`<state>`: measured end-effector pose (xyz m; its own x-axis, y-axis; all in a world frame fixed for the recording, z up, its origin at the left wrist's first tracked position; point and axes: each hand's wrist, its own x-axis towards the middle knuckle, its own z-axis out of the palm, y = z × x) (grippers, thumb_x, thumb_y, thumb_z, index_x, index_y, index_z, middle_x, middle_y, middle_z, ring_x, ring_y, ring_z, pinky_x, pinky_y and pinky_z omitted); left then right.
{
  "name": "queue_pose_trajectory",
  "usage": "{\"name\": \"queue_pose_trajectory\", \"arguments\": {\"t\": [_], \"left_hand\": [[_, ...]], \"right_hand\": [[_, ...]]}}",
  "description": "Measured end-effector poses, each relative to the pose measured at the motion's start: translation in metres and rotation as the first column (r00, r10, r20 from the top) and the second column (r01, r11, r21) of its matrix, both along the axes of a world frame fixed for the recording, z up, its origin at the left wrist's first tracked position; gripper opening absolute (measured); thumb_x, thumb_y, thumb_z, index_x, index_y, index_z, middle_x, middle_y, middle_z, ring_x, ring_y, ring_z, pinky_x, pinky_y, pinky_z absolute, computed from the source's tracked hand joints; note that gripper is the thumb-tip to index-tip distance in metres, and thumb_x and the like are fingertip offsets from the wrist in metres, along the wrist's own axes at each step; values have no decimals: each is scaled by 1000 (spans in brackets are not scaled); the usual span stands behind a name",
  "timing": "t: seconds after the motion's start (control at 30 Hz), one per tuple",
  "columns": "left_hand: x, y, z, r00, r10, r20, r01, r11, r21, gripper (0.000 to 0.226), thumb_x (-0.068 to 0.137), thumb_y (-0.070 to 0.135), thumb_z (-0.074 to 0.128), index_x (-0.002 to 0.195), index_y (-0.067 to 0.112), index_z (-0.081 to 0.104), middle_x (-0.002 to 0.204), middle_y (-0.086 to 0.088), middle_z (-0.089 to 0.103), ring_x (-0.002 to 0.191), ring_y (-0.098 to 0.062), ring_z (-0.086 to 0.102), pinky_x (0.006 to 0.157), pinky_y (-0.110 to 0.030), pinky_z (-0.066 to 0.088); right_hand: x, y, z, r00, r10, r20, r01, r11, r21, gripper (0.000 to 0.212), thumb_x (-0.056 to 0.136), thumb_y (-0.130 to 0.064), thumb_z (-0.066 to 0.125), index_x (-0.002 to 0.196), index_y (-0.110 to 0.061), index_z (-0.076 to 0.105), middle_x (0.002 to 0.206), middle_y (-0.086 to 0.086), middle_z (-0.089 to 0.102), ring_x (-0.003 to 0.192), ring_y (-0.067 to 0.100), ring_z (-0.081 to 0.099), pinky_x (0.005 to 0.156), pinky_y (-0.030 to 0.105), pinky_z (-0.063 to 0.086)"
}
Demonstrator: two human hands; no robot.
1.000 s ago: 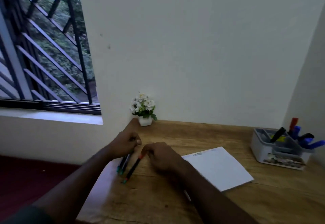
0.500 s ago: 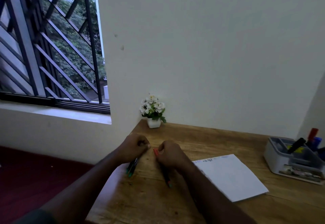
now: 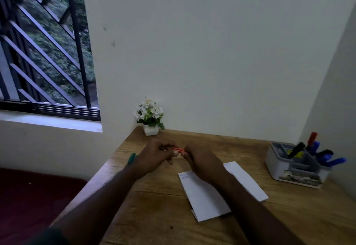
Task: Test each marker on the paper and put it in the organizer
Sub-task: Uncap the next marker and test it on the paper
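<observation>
Above the wooden table, my left hand (image 3: 157,158) and my right hand (image 3: 202,161) meet. Both pinch a thin red marker (image 3: 179,150) that shows only as a short red strip between them. A green marker end (image 3: 131,158) sticks out to the left behind my left hand; whether that hand grips it I cannot tell. The white paper (image 3: 221,189) lies flat under my right wrist, with small scribbles at its near-left corner. The grey organizer (image 3: 294,169) stands at the right with red, black and blue markers (image 3: 325,159) in it.
A small white pot of white flowers (image 3: 149,116) stands at the table's back-left corner against the wall. The table's left edge (image 3: 107,169) drops to a dark red floor. A side wall rises just right of the organizer.
Both hands have lifted off the table and come together on the red marker, which earlier lay under my right hand. The green marker has risen with my left hand.
</observation>
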<state>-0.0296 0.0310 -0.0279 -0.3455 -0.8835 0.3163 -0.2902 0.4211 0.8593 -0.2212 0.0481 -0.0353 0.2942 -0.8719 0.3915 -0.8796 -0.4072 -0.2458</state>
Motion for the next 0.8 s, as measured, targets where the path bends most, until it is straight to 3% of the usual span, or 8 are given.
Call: {"name": "queue_pose_trajectory", "arguments": {"t": [0.2,0.3,0.47,0.53,0.6,0.67,0.73,0.8], "left_hand": [[-25,-7,-14,999,-48,-15,48,998,29,12,86,2,69,97,-3,72,61,3,67,56,-2,59,53,-9,40],[-32,-16,-17,999,-40,-32,41,998,39,10,87,4,69,96,1,73,65,1,68,57,1,59,54,-8,40],[-46,-34,-20,999,-37,-35,39,998,45,7,87,10,70,91,4,73,76,-6,71,64,-4,62,60,-18,47],[-47,-41,-24,999,-8,-52,10,999,35,7,90,12,68,88,9,73,74,-6,70,62,-7,58,58,-19,46],[-46,-46,-28,998,13,-53,-12,1000,28,10,92,14,65,87,10,72,75,-7,71,63,-9,58,59,-19,47],[-45,-49,-32,999,31,-33,-29,998,54,10,92,16,64,90,8,71,78,-7,73,66,-8,62,63,-21,49],[-45,-53,-38,999,51,15,-52,997,55,10,92,18,65,91,10,70,78,-4,75,71,-7,68,70,-22,51],[-47,-53,-40,995,48,90,-49,999,10,10,92,19,65,88,11,70,77,-1,75,74,-4,69,69,-12,47]], "right_hand": [[-30,4,-28,997,-51,-59,45,994,-95,26,103,-47,37,106,-31,58,91,-5,70,81,18,64,65,34,43],[-40,-3,-29,993,-99,-70,86,983,-162,30,102,-52,37,111,-34,60,89,-7,71,80,17,66,63,32,46],[-46,-9,-30,996,-92,17,93,992,-83,35,102,-54,33,113,-34,60,95,-8,69,84,14,64,66,32,44],[-49,-8,-31,996,-84,39,88,991,-96,32,103,-44,36,129,-35,53,112,-7,68,94,15,65,73,33,48],[-55,-6,-29,991,-59,117,69,994,-82,42,100,-23,44,139,-39,45,123,-12,62,94,4,61,74,27,46],[-61,-5,-27,981,-38,191,54,995,-81,56,93,-5,45,136,-40,49,111,-17,59,83,-6,54,71,20,42],[-67,-7,-25,954,11,298,41,985,-166,58,87,4,46,128,-34,59,101,-13,64,80,-2,58,73,25,49],[-71,-9,-24,910,100,403,6,968,-253,59,84,12,46,127,-24,65,93,-8,67,74,-3,62,72,21,51]]}}
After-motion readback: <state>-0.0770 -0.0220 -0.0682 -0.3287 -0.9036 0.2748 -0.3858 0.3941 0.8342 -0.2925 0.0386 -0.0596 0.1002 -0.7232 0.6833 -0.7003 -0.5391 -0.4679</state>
